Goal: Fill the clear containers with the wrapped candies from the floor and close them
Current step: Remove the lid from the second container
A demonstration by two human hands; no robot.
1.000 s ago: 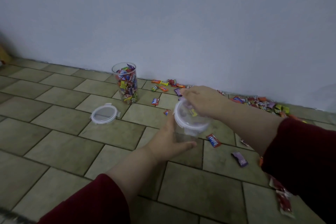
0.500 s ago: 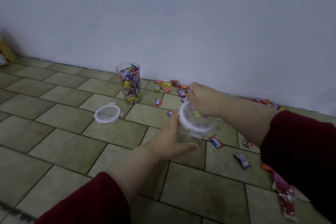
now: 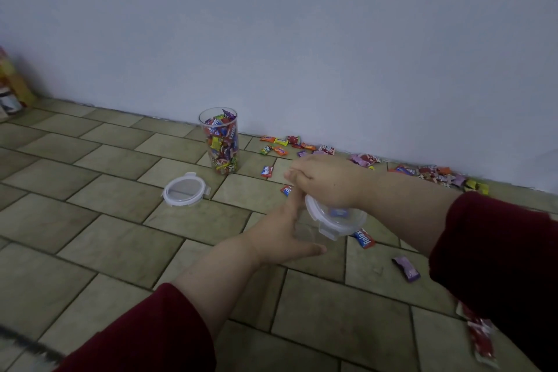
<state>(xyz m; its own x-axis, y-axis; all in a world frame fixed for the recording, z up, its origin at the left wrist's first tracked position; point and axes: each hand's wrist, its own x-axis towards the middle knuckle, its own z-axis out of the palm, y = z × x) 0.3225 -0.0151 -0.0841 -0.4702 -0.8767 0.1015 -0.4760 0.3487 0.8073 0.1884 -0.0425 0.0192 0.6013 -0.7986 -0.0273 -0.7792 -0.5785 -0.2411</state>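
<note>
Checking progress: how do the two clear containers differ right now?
The container by the wall stands lidless, untouched, packed with candies. The held container has a lid on top, gripped by the right hand, held by the left hand; little shows inside. Both are clear.

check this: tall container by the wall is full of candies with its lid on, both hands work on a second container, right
No lid on it: the head view shows the tall container full of candies but open, a loose lid on the floor beside it. Left hand holds a second container; right hand grips the second lid.
</note>
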